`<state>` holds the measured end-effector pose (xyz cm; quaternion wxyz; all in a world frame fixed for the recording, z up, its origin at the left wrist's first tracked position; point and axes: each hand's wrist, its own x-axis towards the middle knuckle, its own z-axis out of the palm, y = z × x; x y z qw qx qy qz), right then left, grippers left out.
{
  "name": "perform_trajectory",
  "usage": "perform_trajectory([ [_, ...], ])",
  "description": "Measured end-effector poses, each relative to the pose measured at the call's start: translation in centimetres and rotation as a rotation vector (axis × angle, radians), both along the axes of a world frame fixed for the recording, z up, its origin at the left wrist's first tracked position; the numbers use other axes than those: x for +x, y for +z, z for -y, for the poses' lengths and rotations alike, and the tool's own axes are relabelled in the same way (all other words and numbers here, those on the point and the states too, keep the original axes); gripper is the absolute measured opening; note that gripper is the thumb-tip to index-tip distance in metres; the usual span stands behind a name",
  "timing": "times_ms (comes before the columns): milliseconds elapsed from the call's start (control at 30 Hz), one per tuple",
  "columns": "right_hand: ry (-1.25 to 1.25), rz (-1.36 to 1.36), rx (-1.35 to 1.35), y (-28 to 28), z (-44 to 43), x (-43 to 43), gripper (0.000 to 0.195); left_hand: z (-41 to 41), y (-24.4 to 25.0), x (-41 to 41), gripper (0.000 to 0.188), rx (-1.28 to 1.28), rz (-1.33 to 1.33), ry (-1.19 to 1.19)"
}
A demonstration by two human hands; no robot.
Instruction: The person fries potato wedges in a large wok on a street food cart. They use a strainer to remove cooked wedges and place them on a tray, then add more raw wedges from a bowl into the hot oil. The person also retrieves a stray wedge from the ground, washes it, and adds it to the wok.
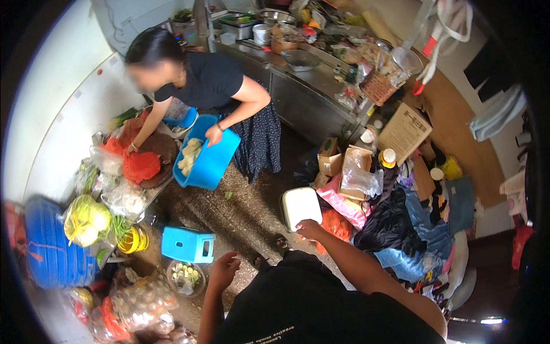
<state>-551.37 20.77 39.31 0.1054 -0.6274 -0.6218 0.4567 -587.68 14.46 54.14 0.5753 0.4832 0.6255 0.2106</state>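
My right hand (310, 229) is at the near edge of a white rectangular lid or tray (303, 207) and seems to grip its rim. My left hand (225, 271) hangs with bent fingers and nothing in it, above the floor. Just beyond it stands a light-blue plastic stool (187, 245). Below the stool, a round bowl (186, 279) holds cut green vegetable pieces. Ahead on the left, another person (202, 81) tilts a blue plastic basin (210, 161) with cauliflower (189, 155) inside, and reaches towards a red plastic bag (141, 167).
A blue barrel (60, 245), a yellow bucket (134, 240) and bagged vegetables (88, 219) crowd the left. On the right lie cardboard boxes (404, 132), a red mesh bag (336, 225) and heaped clothes (386, 225). A cluttered metal counter (309, 96) runs along the back.
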Motion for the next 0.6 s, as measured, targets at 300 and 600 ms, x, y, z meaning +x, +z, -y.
perform_trajectory([
  [300,0.594,0.524,-0.293,-9.3,8.1,10.0,0.017,0.3,-1.5,-0.4,0.034,-0.016,0.023,0.024],
  [600,0.101,0.274,-0.497,-9.3,8.7,10.4,0.014,-1.9,0.4,0.2,0.033,0.027,0.024,-0.03],
])
